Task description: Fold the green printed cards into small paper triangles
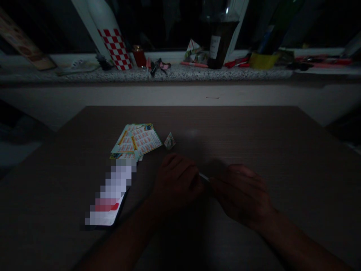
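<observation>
The scene is very dark. My left hand (pixel 176 182) and my right hand (pixel 242 194) meet over the brown table (pixel 254 135), fingers curled around a small pale piece of paper (pixel 203 177) pinched between them; only a thin edge of it shows. A small folded paper shape (pixel 169 141) lies just beyond my left hand. Left of that sits a loose stack of printed paper squares (pixel 137 141). A phone (pixel 109 195) with a lit screen lies near my left forearm.
A stone windowsill (pixel 169 73) runs along the back with a red-and-white checked container (pixel 115 47), a dark bottle (pixel 220 41), a small red jar (pixel 138 56), pens (pixel 194 64) and clutter. A yellow tape roll (pixel 262 60) sits at the right.
</observation>
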`<state>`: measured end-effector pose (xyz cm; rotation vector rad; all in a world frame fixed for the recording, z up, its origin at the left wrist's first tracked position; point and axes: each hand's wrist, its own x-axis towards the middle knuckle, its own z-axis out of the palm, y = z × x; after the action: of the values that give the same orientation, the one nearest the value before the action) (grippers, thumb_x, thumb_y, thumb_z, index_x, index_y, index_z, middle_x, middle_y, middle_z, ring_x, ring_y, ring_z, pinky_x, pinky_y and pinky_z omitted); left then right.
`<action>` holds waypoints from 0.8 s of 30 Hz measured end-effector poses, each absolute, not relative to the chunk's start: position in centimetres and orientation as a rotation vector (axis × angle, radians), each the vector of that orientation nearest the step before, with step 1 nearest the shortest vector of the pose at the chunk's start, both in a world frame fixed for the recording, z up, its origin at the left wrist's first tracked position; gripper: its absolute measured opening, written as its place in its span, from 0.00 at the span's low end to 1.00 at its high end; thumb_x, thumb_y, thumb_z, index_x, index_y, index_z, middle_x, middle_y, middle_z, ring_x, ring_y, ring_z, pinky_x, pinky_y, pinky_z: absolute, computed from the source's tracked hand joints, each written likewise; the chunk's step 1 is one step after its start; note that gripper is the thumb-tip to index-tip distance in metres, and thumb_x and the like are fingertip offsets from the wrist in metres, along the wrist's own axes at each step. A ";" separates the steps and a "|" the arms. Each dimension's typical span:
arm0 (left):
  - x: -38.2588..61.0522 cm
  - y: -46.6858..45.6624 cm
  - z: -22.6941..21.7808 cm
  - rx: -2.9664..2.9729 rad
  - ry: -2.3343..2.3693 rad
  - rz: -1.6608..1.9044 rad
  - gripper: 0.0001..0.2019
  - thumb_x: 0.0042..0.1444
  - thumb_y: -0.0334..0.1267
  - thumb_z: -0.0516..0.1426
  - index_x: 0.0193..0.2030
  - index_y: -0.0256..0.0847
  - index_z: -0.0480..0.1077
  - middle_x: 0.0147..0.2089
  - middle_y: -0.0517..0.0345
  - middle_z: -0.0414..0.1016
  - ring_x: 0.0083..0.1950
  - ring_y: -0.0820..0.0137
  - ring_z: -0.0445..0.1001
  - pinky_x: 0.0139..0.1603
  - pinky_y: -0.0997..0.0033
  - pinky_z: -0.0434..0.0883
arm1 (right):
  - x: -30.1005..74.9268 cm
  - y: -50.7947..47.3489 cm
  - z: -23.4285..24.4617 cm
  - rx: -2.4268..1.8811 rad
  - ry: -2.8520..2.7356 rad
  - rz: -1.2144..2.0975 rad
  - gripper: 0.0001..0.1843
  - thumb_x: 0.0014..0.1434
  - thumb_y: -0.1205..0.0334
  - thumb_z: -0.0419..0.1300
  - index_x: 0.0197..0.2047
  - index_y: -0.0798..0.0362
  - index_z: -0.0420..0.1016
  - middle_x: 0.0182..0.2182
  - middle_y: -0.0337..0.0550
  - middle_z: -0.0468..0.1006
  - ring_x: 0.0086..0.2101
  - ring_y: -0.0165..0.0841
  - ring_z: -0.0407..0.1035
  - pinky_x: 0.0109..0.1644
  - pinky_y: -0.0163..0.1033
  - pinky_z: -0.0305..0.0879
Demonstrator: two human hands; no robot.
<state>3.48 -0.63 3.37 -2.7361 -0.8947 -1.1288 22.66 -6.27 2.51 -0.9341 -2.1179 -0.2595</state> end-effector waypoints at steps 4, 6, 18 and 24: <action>3.0 -0.3 3.4 -2.705 -0.910 -1.157 0.02 0.51 0.29 0.57 0.30 0.38 0.69 0.33 0.56 0.75 0.36 0.67 0.72 0.44 0.61 0.68 | 22.8 -6.4 2.6 -0.911 -2.072 -0.239 0.11 0.53 0.75 0.65 0.41 0.57 0.74 0.31 0.43 0.82 0.28 0.31 0.75 0.44 0.47 0.70; 2.8 -0.2 3.6 -2.669 -0.917 -1.168 0.02 0.50 0.29 0.57 0.30 0.39 0.68 0.32 0.56 0.75 0.36 0.67 0.72 0.43 0.61 0.68 | 22.9 -6.5 2.7 -0.911 -2.051 -0.228 0.11 0.52 0.75 0.65 0.40 0.58 0.75 0.31 0.43 0.82 0.28 0.31 0.76 0.43 0.47 0.70; 0.9 1.0 3.6 -2.526 -1.228 -1.172 0.03 0.50 0.29 0.58 0.30 0.39 0.68 0.35 0.54 0.74 0.40 0.64 0.73 0.43 0.62 0.69 | 23.2 -6.7 3.4 -0.947 -1.977 -0.234 0.13 0.53 0.73 0.64 0.42 0.53 0.76 0.30 0.43 0.83 0.28 0.34 0.77 0.30 0.37 0.75; 1.3 -0.4 3.8 -2.792 -1.130 -1.241 0.11 0.52 0.34 0.60 0.43 0.37 0.69 0.43 0.50 0.74 0.46 0.63 0.72 0.47 0.60 0.70 | 22.8 -6.5 3.0 -0.960 -2.008 -0.075 0.09 0.55 0.73 0.64 0.40 0.55 0.75 0.31 0.44 0.82 0.29 0.33 0.77 0.30 0.35 0.75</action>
<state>1.31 -0.37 3.81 -2.7915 -1.1303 -1.2406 22.76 -6.54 2.99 -0.9595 -2.0083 -0.0752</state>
